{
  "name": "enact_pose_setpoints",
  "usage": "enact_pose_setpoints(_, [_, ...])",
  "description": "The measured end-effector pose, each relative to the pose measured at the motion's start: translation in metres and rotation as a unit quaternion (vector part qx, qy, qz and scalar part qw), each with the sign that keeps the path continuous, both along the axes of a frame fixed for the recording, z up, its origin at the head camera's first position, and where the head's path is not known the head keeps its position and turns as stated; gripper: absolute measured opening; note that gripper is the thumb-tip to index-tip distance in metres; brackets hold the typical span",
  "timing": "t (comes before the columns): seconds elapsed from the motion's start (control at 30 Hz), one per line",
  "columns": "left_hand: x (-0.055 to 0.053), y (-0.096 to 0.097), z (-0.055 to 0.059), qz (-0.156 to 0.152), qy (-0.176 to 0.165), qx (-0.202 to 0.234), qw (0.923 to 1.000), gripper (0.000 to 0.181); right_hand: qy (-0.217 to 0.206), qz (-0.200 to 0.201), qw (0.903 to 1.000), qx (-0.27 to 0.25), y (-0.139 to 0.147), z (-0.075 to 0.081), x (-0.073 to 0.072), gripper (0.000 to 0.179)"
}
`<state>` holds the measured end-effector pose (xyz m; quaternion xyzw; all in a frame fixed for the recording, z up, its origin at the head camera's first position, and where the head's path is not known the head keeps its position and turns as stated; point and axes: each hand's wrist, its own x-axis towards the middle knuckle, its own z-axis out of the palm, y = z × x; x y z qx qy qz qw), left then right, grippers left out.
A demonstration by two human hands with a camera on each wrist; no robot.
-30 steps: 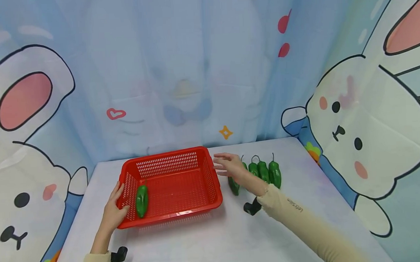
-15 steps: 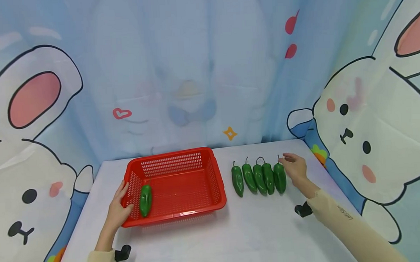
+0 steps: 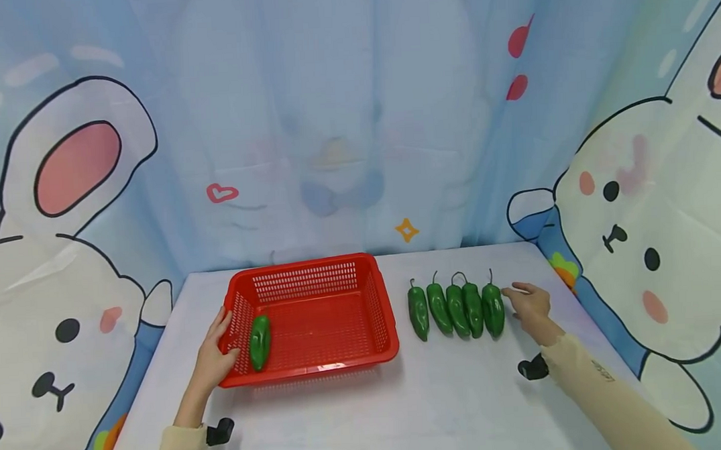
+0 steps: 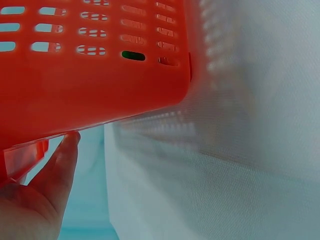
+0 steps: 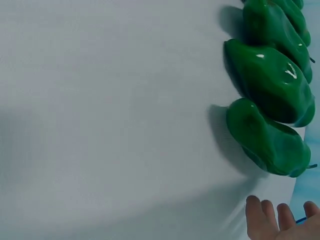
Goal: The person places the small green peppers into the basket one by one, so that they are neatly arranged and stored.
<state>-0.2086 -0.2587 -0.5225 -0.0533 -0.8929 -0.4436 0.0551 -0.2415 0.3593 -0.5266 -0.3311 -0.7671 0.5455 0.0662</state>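
My left hand (image 3: pixel 212 359) holds the left end of the red plastic basket (image 3: pixel 318 370), its thumb over the rim and its fingers along the outer side. In the left wrist view, one digit (image 4: pixel 62 165) meets the basket's edge. Inside the basket, one green pepper (image 3: pixel 260 342) lies near the left wall. Just right of the row's last green pepper (image 3: pixel 493 310), my right hand (image 3: pixel 532 308) points its loose fingers toward it, holding nothing. A gap shows between the fingertips and that pepper (image 5: pixel 270 142) in the right wrist view.
Several more green peppers (image 3: pixel 455 309) lie side by side on the white table (image 3: pixel 357 426), right of the basket, stems pointing away. A blue curtain (image 3: pixel 332 119) with cartoon rabbits hangs behind the table and along both sides.
My right hand has gone from beside the basket's right rim, across the peppers, to their right side, then slightly closer to me. The left hand stays on the basket. The head view has shifted.
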Motion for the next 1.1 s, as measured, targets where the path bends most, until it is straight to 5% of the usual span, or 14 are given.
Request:
enact_pose_setpoints(0.33, [0.000, -0.001, 0.001, 0.004, 0.005, 0.002, 1.0000, 0.078, -0.016, -0.014, 0.9992, -0.033, 0.017, -0.040, -0.024, 0.058])
enact_pose_setpoints(0.67, [0.001, 0.003, 0.000, 0.006, 0.004, 0.004, 1.0000, 0.077, -0.018, 0.013, 0.9994, -0.026, -0.007, -0.013, -0.007, 0.058])
enact_pose_setpoints(1.1, [-0.001, 0.002, -0.001, 0.006, 0.005, 0.007, 0.9999, 0.078, -0.010, 0.019, 0.9994, 0.028, -0.009, -0.017, -0.009, 0.049])
